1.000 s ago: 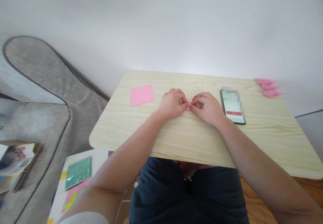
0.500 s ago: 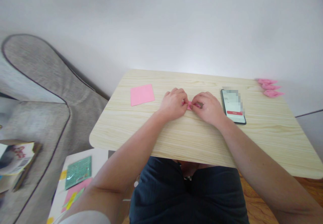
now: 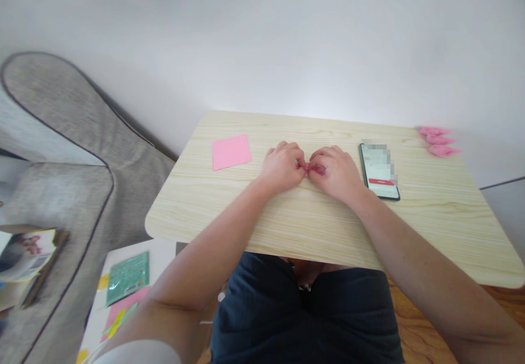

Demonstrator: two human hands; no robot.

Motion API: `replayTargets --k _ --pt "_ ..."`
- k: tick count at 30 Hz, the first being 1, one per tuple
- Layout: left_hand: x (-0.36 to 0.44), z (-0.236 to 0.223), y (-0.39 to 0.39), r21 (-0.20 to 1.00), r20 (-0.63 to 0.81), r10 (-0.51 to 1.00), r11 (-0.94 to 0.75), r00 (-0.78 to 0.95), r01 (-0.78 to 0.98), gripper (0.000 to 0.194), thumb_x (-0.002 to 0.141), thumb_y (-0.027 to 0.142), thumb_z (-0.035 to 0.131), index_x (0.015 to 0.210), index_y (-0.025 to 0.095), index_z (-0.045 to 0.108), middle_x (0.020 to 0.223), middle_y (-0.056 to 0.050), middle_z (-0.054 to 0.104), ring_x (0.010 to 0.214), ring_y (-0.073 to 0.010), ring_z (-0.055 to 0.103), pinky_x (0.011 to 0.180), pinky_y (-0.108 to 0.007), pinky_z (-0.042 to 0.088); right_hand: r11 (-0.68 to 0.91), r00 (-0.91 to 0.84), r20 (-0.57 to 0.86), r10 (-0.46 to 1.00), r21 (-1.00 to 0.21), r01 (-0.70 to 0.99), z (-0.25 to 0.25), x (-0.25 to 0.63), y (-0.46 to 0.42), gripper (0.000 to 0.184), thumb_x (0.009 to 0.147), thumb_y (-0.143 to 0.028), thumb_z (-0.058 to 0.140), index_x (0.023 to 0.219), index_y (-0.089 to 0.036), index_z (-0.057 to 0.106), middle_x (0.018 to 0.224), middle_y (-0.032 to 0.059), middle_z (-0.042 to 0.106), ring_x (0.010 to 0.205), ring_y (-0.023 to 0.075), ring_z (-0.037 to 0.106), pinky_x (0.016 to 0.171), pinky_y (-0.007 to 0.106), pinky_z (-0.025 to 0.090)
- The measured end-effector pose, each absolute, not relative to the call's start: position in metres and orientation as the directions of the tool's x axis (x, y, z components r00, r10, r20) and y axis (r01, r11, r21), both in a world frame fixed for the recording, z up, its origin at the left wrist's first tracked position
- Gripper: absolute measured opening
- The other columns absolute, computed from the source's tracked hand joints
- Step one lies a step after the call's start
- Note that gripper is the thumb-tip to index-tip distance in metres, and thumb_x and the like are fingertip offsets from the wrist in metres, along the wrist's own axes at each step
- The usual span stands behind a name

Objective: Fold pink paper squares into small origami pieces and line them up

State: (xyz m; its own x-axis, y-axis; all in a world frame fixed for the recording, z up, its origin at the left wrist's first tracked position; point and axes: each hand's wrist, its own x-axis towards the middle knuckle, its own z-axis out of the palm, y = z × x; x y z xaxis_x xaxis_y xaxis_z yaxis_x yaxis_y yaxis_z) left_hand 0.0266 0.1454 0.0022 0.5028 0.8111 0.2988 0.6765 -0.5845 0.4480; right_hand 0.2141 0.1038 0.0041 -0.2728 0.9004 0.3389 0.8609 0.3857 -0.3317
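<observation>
Near the middle of the table, a small piece of folded pink paper point(image 3: 307, 170) is pinched between both hands. My left hand point(image 3: 284, 167) is closed on its left end, with thumb and forefinger together. On the other end my right hand point(image 3: 334, 171) is closed, its fingertips almost touching the left ones. Most of the paper hides behind the fingers, so its exact shape is unclear. A flat pink square sheet point(image 3: 232, 152) lies to the left of my hands. Right of them lies a phone point(image 3: 379, 172) with a lit screen.
Several folded pink paper pieces point(image 3: 441, 142) sit in a row at the table's far right corner. The pale wooden table point(image 3: 435, 227) stands against a white wall. To the left is a grey sofa point(image 3: 127, 189); below it a green packet point(image 3: 128, 278) rests on a white surface.
My right fingers have shifted slightly and closed in toward the left ones on the folded paper. The left hand has hardly moved.
</observation>
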Motion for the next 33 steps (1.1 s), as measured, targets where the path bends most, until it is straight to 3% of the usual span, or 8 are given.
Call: replayTargets --k 7,17,22,27,30,33 --pt "0.029 0.005 0.150 0.479 0.230 0.844 -0.531 0.484 0.699 0.008 0.081 0.029 0.072 0.075 0.025 0.073 0.104 -0.002 0.075 0.109 -0.0288 0.062 0.091 -0.049 0.050 0.390 -0.282 0.317 0.905 -0.360 0.848 0.002 0.218 0.107 0.012 0.089 -0.027 0.070 0.082 -0.024 0.078 0.105 0.0063 0.077 0.101 0.0300 0.063 0.093 0.048 0.050" --pt "0.029 0.019 0.144 0.307 0.237 0.813 -0.582 0.532 0.753 0.016 0.085 0.020 0.061 0.076 0.023 0.074 0.107 -0.005 0.075 0.110 -0.0292 0.060 0.089 -0.049 0.047 0.388 -0.246 0.350 0.904 -0.426 0.818 -0.001 0.222 0.104 0.010 0.087 -0.025 0.071 0.083 -0.025 0.080 0.108 0.0043 0.078 0.102 0.0277 0.064 0.094 0.046 0.051" --pt "0.033 0.024 0.140 0.249 0.221 0.807 -0.589 0.547 0.769 0.015 0.087 0.021 0.062 0.077 0.019 0.073 0.105 -0.009 0.074 0.109 -0.0311 0.060 0.088 -0.049 0.045 0.402 -0.274 0.341 0.899 -0.398 0.825 0.000 0.223 0.106 0.014 0.088 -0.023 0.069 0.078 -0.024 0.078 0.108 0.0048 0.078 0.103 0.0274 0.064 0.094 0.046 0.050" --pt "0.039 0.026 0.141 0.201 0.213 0.785 -0.618 0.582 0.760 0.016 0.088 0.027 0.065 0.078 0.018 0.073 0.105 -0.014 0.072 0.110 -0.0343 0.060 0.091 -0.051 0.046 0.383 -0.253 0.342 0.905 -0.395 0.835 0.002 0.220 0.103 0.010 0.087 -0.026 0.071 0.086 -0.025 0.081 0.111 0.0053 0.077 0.104 0.0279 0.064 0.092 0.044 0.050" --pt "0.039 0.025 0.142 0.208 0.200 0.780 -0.625 0.593 0.752 0.011 0.085 0.023 0.065 0.080 0.019 0.073 0.104 -0.012 0.073 0.110 -0.0348 0.061 0.092 -0.052 0.047 0.376 -0.253 0.339 0.906 -0.374 0.848 0.002 0.217 0.100 0.011 0.089 -0.026 0.069 0.090 -0.025 0.080 0.108 0.0055 0.077 0.101 0.0270 0.064 0.090 0.043 0.050" --pt "0.030 0.027 0.143 0.313 0.179 0.785 -0.617 0.593 0.722 0.012 0.085 0.021 0.063 0.083 0.022 0.074 0.105 -0.008 0.074 0.111 -0.0324 0.063 0.094 -0.050 0.049 0.374 -0.251 0.345 0.904 -0.356 0.857 0.000 0.216 0.099 0.012 0.091 -0.026 0.067 0.088 -0.024 0.079 0.105 0.0062 0.077 0.099 0.0270 0.063 0.088 0.042 0.049"
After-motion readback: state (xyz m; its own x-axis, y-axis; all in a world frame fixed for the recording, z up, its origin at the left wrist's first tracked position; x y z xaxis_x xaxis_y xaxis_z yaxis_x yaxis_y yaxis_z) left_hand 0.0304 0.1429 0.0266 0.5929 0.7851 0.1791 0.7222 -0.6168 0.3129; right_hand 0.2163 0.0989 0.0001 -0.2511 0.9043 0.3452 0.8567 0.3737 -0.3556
